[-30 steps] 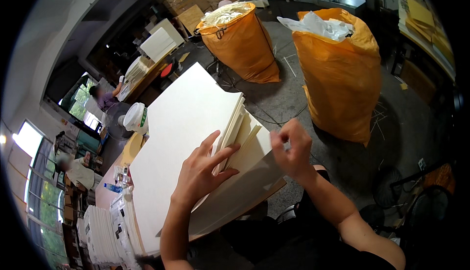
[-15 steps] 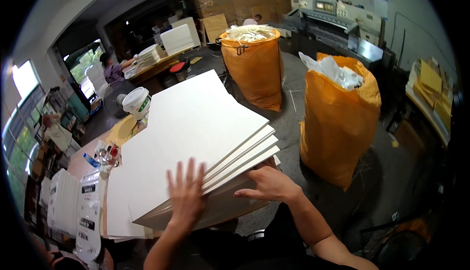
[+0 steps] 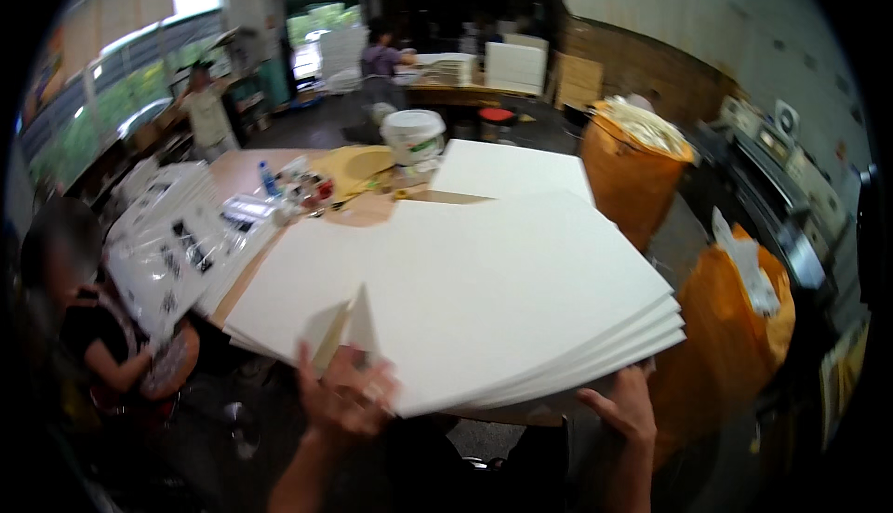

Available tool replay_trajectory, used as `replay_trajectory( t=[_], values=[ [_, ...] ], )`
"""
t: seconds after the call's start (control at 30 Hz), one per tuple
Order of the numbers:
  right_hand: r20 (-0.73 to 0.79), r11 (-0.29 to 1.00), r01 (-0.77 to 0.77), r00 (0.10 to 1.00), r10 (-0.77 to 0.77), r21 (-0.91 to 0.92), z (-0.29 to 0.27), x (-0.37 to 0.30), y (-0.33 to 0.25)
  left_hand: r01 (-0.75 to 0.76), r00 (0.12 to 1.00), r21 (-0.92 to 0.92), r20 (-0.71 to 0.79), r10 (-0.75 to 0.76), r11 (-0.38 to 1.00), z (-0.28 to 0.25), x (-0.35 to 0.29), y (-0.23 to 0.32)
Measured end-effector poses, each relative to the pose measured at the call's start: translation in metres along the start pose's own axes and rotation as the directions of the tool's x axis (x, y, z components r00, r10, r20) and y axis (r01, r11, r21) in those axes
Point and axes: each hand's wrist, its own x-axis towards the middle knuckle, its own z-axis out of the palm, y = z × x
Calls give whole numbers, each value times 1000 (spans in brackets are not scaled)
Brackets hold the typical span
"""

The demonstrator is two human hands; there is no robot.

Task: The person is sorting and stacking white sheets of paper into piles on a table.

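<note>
Before me lies a fanned stack of white sheets (image 3: 484, 271), their edges stepped at the right front. At the stack's front edge, left of centre, is my left hand (image 3: 346, 394), smeared by motion, its fingers spread. A folded white flap (image 3: 358, 322) stands up just above it. My right hand (image 3: 625, 409) is at the right front edge, thumb stretched out to the left and fingers pointing up beside the sheets. The fingertips there are partly hidden by the stack's edge. Another white sheet (image 3: 512, 169) lies behind the stack.
Plastic-wrapped packs (image 3: 172, 243) stand at the left, with a co-worker (image 3: 102, 336) beside them. A white bucket (image 3: 412, 136), yellow pieces (image 3: 353, 169) and a blue bottle (image 3: 268, 178) sit on the table. Orange sacks (image 3: 721, 346) stand at the right. Other people work farther back.
The view has swung left, so the co-worker shows and the sacks sit farther right. My left hand has gone from the top of the stack to its front edge, where the flap has risen.
</note>
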Motion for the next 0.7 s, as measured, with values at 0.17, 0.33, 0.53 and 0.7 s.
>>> replay_trajectory(
  t=[0.17, 0.33, 0.53, 0.7],
  values=[
    [75, 889, -194, 981, 180, 414, -4, -18, 34, 366, 931, -226, 72, -359, 903, -7, -44, 20],
    [129, 846, -253, 967, 218, 469, 4, -19, 102, 300, 495, -119, 868, 48, -946, 61, -77, 13],
    [-86, 630, -43, 981, 174, 775, 24, -14, 118, 627, 531, -499, 835, -140, -599, 33, 1, 19],
    [-103, 387, 59, 990, 95, 920, 60, -6, -9, 702, 581, -658, 750, -316, -272, -1, -17, -6]
  ],
)
